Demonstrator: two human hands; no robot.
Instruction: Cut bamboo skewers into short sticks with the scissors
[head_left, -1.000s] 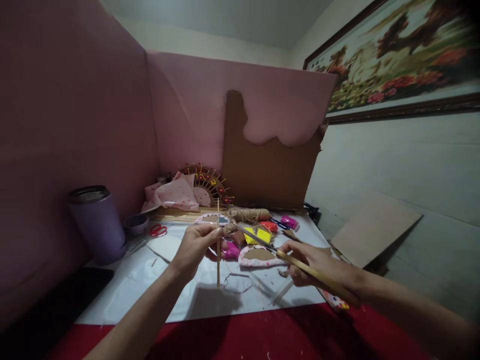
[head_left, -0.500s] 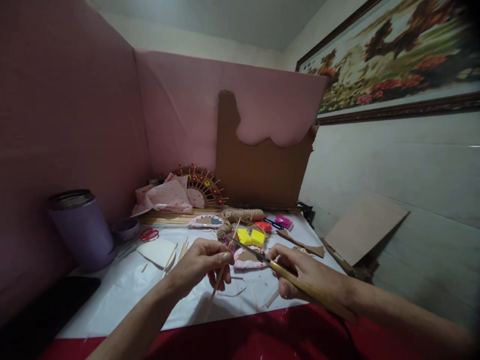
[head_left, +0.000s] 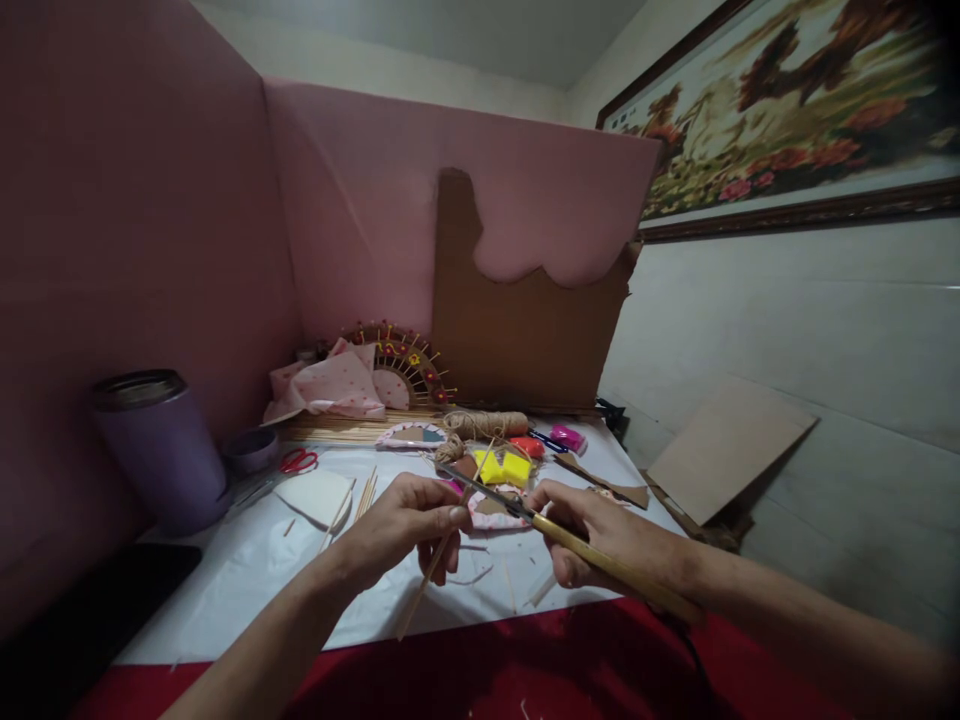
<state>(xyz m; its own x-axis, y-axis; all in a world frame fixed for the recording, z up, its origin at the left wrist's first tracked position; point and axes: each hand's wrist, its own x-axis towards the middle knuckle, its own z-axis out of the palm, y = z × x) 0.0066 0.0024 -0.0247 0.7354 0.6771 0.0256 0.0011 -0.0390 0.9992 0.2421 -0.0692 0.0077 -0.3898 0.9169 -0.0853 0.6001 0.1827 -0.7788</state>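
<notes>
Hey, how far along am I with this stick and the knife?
Done, it seems: a beaded stick fan stands at the back. In hand: the left hand pinches a tilted stick; the right hand holds the knife, blade crossing it. Likely left: loose sticks lie on the sheet.

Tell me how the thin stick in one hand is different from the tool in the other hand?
The thin stick, pinched in the left hand, is pale, plain and slants steeply. The tool in the right hand has a dark blade and a thicker golden handle, and lies flatter. Both are long and narrow.
</notes>
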